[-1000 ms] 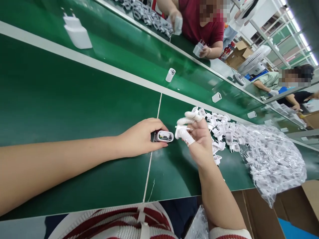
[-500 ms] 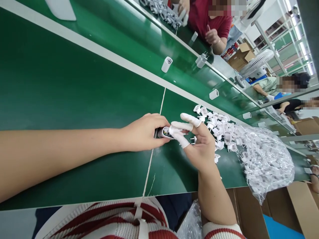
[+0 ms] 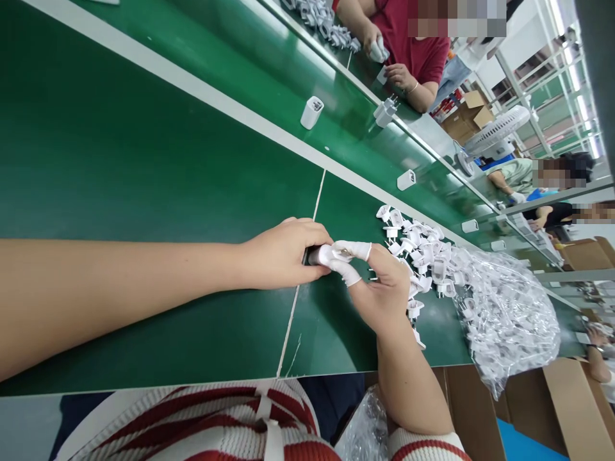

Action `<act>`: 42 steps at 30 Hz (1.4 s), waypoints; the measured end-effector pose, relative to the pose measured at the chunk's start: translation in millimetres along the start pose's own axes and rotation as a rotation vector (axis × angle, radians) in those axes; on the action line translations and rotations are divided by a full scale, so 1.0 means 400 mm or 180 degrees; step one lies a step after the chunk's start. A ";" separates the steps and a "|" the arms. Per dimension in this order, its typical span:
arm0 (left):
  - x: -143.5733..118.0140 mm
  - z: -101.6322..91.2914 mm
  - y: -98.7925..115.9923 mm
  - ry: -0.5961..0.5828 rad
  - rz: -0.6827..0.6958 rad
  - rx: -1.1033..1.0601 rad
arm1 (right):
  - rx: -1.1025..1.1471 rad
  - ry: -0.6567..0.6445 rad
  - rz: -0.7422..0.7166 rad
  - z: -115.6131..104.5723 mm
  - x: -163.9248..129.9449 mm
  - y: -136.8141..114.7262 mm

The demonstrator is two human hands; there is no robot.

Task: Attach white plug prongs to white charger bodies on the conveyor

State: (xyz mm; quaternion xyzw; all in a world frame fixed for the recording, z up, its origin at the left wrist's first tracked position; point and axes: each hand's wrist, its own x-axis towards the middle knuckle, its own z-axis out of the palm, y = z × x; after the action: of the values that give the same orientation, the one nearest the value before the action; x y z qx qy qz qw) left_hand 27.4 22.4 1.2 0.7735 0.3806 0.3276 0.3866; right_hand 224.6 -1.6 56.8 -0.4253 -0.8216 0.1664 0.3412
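My left hand is wrapped round a white charger housing just above the green bench. From the right, my right hand, with white finger cots on its fingertips, pinches a white plug cap against the housing's end. Metal pins show between the finger and thumb; the seam is hidden by the fingers. Beyond my right hand lies a loose heap of white plug caps with pins.
A clear plastic bag full of caps lies at the right. White housings, one of them here, stand on the green conveyor behind a pale rail. Across it, a person in a red shirt handles parts. A cardboard box is lower right.
My right hand has moved slightly left, bringing the cap against the housing, whose open end with parts inside showed before. Its fingers have closed in. Conveyor housings have shifted slightly left in view.
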 end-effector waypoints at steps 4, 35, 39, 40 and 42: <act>0.001 -0.004 0.001 -0.0042 -0.0038 -0.0020 | -0.0298 0.0008 -0.0286 0.006 -0.001 -0.002; -0.002 0.003 0.026 0.0100 -0.0220 0.0007 | -0.1119 -0.0480 0.0038 -0.013 0.033 -0.023; -0.001 0.005 0.031 0.0086 -0.0339 0.0031 | -0.1057 -0.0577 0.0146 -0.016 0.039 -0.027; -0.001 0.005 0.031 0.0089 -0.0348 0.0029 | -0.1020 -0.0562 0.0187 -0.016 0.038 -0.028; -0.001 0.006 0.029 0.0096 -0.0333 0.0018 | -0.1013 -0.0506 0.0215 -0.015 0.036 -0.029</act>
State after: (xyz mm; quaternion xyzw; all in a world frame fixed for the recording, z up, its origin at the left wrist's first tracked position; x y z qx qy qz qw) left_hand 32.8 16.4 9.9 0.7486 0.4272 0.3176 0.3952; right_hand 216.2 3.2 73.8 -0.4869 -0.8471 0.0787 0.1979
